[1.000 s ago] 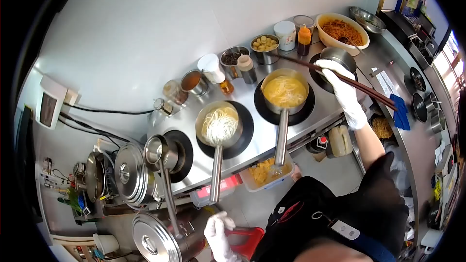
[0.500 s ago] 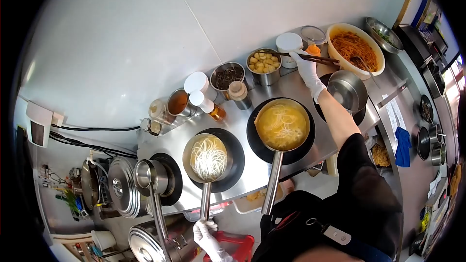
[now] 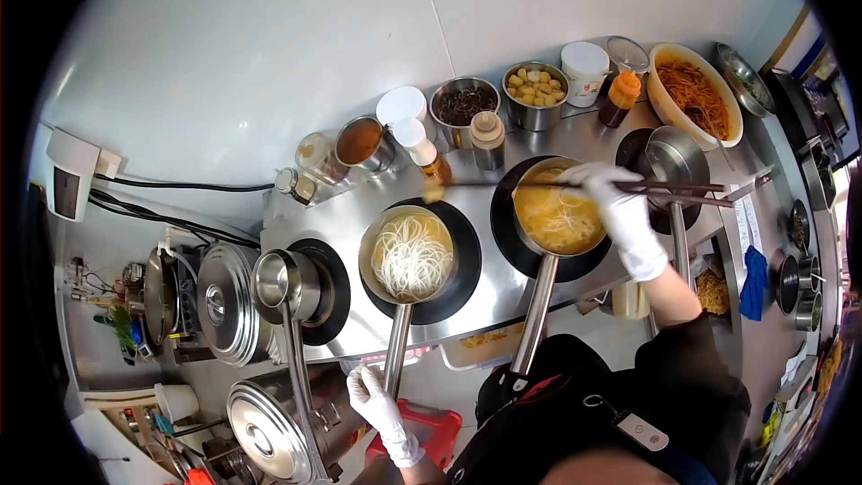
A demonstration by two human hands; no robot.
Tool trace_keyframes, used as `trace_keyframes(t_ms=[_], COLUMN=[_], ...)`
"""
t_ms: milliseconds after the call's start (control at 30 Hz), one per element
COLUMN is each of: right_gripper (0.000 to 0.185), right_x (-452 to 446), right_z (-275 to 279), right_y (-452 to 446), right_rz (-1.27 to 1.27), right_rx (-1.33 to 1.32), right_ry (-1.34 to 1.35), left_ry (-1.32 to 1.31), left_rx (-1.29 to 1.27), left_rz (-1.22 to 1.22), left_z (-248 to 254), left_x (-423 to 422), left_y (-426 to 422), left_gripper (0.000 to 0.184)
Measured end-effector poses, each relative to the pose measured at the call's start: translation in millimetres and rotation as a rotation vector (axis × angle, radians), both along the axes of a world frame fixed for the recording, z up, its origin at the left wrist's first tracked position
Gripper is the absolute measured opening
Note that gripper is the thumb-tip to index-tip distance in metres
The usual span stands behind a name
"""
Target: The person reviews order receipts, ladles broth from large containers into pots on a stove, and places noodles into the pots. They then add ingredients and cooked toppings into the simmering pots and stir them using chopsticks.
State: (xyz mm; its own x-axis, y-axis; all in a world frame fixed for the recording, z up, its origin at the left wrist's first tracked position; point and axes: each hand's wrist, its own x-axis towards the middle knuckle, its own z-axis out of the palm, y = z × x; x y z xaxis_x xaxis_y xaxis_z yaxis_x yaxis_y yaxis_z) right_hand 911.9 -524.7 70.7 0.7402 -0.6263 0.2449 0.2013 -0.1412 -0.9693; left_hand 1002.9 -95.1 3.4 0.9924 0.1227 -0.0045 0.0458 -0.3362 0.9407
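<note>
My right hand [image 3: 620, 216], in a white glove, grips long dark chopsticks [image 3: 664, 187] above the right noodle pan. A small yellowish piece [image 3: 435, 191] is at the chopsticks' left end, near the left noodle pan. That left pan [image 3: 407, 260] holds white noodles in broth. Yellow broth and noodles fill the right pan [image 3: 558, 211]. My gloved left hand [image 3: 371, 395] is beside the left pan's handle [image 3: 398, 350], with its fingers bent together; whether they touch the handle is unclear. Behind the burners stands a metal pot of round yellowish pieces [image 3: 536, 88].
Bottles, including an orange-topped one [image 3: 620, 99], and a bowl of orange shreds [image 3: 690, 94] line the back. An empty pot [image 3: 673, 162] sits at right, a small pot [image 3: 285, 286] at left. Large lidded pots [image 3: 260, 431] and a red stool [image 3: 422, 436] are below.
My right hand has moved from the back containers to above the right pan, and the chopsticks now reach left with a piece at their end. My left hand has shifted slightly upward.
</note>
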Motion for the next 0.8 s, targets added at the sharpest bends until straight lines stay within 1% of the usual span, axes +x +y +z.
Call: trace_keyframes(t_ms=[33, 67, 100, 167, 200, 233, 267, 300, 333, 367, 433, 500, 567, 633, 767, 800], right_gripper=[0.017, 0.019, 0.02, 0.022, 0.024, 0.026, 0.027, 0.023, 0.02, 0.02, 0.017, 0.015, 0.015, 0.015, 0.018, 0.02], right_x=[3.7, 12.3, 18.5, 22.5, 26.3, 31.5, 37.3, 50.4, 64.6, 81.0, 117.2, 151.8, 164.7, 171.3, 176.3, 173.7], right_z=[-6.8, 2.7, -3.5, -8.7, 5.7, 11.8, 22.6, 19.6, 26.1, 27.3, 17.2, -42.6, -50.5, -55.1, -64.3, -60.7], right_y=[13.6, 30.7, 37.6, 26.7, 13.2, -0.4, -11.6, -29.6, -41.9, -47.2, -58.3, -100.6, -98.8, -94.1, -91.2, -88.3], right_rz=[0.058, 0.119, 0.145, 0.1, 0.077, -0.033, -0.161, -0.148, -0.273, -0.272, -0.283, -0.159, -0.13, -0.123, -0.119, -0.162], right_rx=[-0.034, -0.01, 0.052, 0.011, 0.002, 0.089, 0.065, 0.03, -0.459, -0.461, -0.018, -0.158, -0.155, -0.144, -0.202, -0.271], right_ry=[0.058, 0.115, 0.095, -0.025, -0.115, -0.187, -0.129, -0.266, -0.103, -0.105, 0.151, 0.097, 0.11, 0.182, 0.165, 0.166], left_ry=[0.011, 0.02, 0.022, 0.006, 0.007, 0.014, 0.023, 0.03, 0.019, 0.018, 0.005, -0.002, 0.011, 0.022, 0.027, 0.026], left_rx=[-0.019, -0.036, -0.04, -0.03, -0.035, -0.055, -0.07, -0.085, -0.058, -0.06, -0.066, -0.068, -0.071, -0.097, -0.087, -0.078], left_rz=[-0.022, -0.043, -0.046, -0.06, -0.059, -0.064, -0.071, -0.079, -0.078, -0.077, -0.067, -0.063, -0.048, -0.028, -0.065, -0.077], left_z=[-0.7, -1.8, -3.2, -6.4, -7.5, -8.8, -9.2, -9.1, -9.1, -9.2, -9.4, -4.8, -3.5, -5.3, -10.9, -10.3], left_x=[2.5, 4.1, 5.3, 10.3, 12.1, 12.1, 11.7, 11.9, 11.4, 11.2, 10.5, 10.9, 10.2, 10.2, 9.3, 8.8], left_y=[0.6, 1.7, 2.6, 3.1, 3.5, 3.8, 5.2, 6.0, 4.7, 4.3, 2.7, -1.9, -3.7, -4.6, -4.7, -5.9], left_gripper=[0.015, 0.015, 0.015, 0.015, 0.015, 0.015, 0.015, 0.016, 0.016, 0.016, 0.017, 0.017, 0.017, 0.017, 0.016, 0.015])
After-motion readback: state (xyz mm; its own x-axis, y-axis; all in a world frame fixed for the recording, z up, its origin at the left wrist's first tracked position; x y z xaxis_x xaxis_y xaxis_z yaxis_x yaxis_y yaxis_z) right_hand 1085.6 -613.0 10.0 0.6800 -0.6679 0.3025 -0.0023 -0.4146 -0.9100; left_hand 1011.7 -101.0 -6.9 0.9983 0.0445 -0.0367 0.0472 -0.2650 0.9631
